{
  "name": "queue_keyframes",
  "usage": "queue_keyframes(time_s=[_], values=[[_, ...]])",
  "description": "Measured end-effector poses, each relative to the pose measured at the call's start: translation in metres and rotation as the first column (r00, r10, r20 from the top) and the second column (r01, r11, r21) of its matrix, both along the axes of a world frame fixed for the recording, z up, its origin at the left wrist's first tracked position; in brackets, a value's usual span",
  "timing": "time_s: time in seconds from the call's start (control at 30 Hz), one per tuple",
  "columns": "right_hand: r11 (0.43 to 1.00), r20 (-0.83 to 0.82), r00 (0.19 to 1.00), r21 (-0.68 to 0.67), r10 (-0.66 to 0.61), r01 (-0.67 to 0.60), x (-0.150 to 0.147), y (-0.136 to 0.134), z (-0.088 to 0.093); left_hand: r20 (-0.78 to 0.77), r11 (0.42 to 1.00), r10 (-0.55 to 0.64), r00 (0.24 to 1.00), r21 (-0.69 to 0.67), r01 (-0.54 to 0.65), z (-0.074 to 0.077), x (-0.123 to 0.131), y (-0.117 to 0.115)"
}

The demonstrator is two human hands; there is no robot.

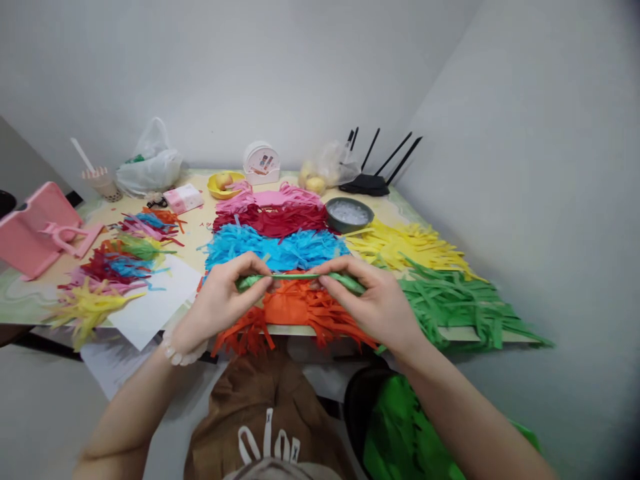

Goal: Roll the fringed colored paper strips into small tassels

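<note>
A narrow green strip of paper (295, 277), rolled or folded thin, is stretched level between my two hands. My left hand (233, 293) pinches its left end between thumb and fingers; a bead bracelet circles that wrist. At the other end, my right hand (373, 300) pinches it the same way. Directly below lies fringed orange paper (295, 307) at the table's front edge. Blue fringed paper (275, 247) spreads just beyond the hands. To the right of my right hand is a heap of green fringed paper (455, 303).
Dark red (270, 220), pink (270, 198) and yellow fringed paper (410, 247) lie farther back, beside a dark bowl (349, 215). Mixed-colour tassels (120, 260) and a pink tablet stand (45, 230) are left. A drink cup (103, 183) and a router (365, 184) stand behind.
</note>
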State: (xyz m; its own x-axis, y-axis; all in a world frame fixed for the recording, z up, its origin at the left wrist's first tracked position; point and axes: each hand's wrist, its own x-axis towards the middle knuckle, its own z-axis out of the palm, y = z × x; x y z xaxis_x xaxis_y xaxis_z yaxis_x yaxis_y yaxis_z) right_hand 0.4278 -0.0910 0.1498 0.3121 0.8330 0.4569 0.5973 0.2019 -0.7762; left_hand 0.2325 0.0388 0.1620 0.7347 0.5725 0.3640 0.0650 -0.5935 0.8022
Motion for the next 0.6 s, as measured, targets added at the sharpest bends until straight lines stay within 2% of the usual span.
queue_keyframes(time_s=[0.07,0.17,0.3,0.37,0.47,0.53,0.6], values=[[0.996,-0.184,0.979,-0.005,0.083,-0.085,0.000,0.001,-0.001,0.074,0.978,-0.048,0.996,-0.198,0.061,-0.001,0.000,0.000],[0.983,-0.404,0.897,0.041,0.179,-0.178,0.000,0.005,-0.006,0.156,0.895,-0.069,0.985,-0.427,0.130,-0.006,-0.001,0.000],[0.965,-0.580,0.774,0.108,0.255,-0.237,0.000,0.010,-0.013,0.249,0.779,-0.066,0.966,-0.593,0.206,-0.014,0.000,0.000],[0.959,-0.619,0.735,0.125,0.275,-0.253,0.000,0.013,-0.015,0.281,0.750,-0.056,0.958,-0.622,0.226,-0.018,0.002,-0.001],[0.960,-0.626,0.730,0.138,0.274,-0.242,-0.001,0.015,-0.016,0.294,0.768,-0.048,0.955,-0.600,0.223,-0.020,0.001,0.001],[0.968,-0.536,0.807,0.138,0.249,-0.208,-0.001,0.014,-0.015,0.224,0.827,-0.115,0.968,-0.518,0.218,-0.017,-0.003,0.005],[0.973,-0.318,0.923,0.143,0.217,-0.180,-0.001,0.011,-0.012,0.082,0.916,-0.181,0.980,-0.349,0.199,-0.011,-0.008,0.010]])
